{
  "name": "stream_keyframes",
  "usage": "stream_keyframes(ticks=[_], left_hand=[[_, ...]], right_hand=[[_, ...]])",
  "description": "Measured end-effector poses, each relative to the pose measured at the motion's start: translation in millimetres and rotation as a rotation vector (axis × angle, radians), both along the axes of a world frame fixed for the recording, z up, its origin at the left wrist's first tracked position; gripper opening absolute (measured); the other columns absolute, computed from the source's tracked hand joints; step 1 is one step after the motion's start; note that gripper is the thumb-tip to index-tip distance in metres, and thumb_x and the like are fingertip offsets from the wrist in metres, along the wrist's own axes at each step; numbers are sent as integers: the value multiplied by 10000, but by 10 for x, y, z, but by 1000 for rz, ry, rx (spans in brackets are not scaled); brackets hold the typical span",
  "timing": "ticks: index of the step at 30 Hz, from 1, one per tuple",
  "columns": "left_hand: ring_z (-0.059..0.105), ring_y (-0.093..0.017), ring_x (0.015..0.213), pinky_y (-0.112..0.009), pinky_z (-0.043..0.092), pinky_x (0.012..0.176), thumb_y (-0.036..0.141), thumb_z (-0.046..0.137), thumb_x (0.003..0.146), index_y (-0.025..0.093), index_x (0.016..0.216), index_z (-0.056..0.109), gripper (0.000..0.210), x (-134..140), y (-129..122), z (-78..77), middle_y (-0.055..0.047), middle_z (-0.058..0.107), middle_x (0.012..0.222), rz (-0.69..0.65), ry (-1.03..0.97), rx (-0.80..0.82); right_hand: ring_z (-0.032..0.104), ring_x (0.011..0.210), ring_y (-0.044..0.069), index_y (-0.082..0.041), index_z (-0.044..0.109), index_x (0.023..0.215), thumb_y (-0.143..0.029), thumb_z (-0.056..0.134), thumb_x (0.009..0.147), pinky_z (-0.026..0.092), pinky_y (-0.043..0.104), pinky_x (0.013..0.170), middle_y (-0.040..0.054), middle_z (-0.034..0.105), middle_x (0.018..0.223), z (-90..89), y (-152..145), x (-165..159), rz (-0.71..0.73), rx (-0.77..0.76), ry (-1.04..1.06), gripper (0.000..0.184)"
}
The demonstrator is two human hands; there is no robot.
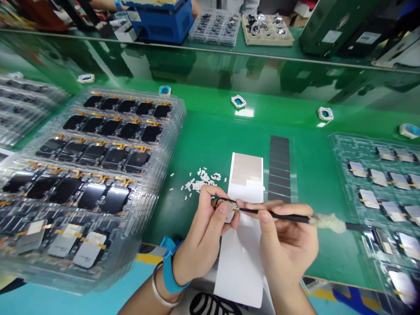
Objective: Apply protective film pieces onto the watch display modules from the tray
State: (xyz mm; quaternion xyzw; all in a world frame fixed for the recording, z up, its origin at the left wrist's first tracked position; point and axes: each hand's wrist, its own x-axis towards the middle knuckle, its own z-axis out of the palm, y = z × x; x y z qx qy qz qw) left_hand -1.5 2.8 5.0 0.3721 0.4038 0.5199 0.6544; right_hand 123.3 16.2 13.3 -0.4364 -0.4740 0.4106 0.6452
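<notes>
Between the fingers and thumb of my left hand is a small display module, its silvery back turned up. My right hand grips thin black tweezers with pale fluffy material wrapped around their shaft. The tweezers' tip meets the module's right edge near its flex cable; whether it pinches anything there is too small to tell. Under both hands lies a long white backing sheet with a grey-beige patch at its far end. Small white scraps are scattered on the green mat left of the sheet.
Stacked clear trays of display modules stand at left. Another clear tray with silver-backed modules is at right. A strip of black stickers lies beside the sheet. A shelf edge crosses the back, carrying a blue machine.
</notes>
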Motion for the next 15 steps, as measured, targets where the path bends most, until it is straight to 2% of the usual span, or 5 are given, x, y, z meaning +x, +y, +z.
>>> stream_keyframes(ticks=[8, 15], left_hand=[[487, -87, 651, -178, 388, 557, 362, 382, 1065, 241, 1015, 424, 137, 4, 2, -8, 4, 566, 821, 19, 12, 41], [447, -60, 560, -165, 361, 513, 325, 399, 1067, 241, 1007, 409, 103, 4, -9, -34, 38, 557, 749, 55, 57, 92]], right_hand=[[770, 812, 200, -259, 535, 945, -104, 625, 910, 665, 273, 610, 5, 728, 810, -6, 0, 11, 17, -24, 7, 183], [770, 812, 186, -258, 545, 947, -82, 610, 911, 656, 238, 606, -3, 728, 819, 10, 2, 1, 52, -37, 54, 191]])
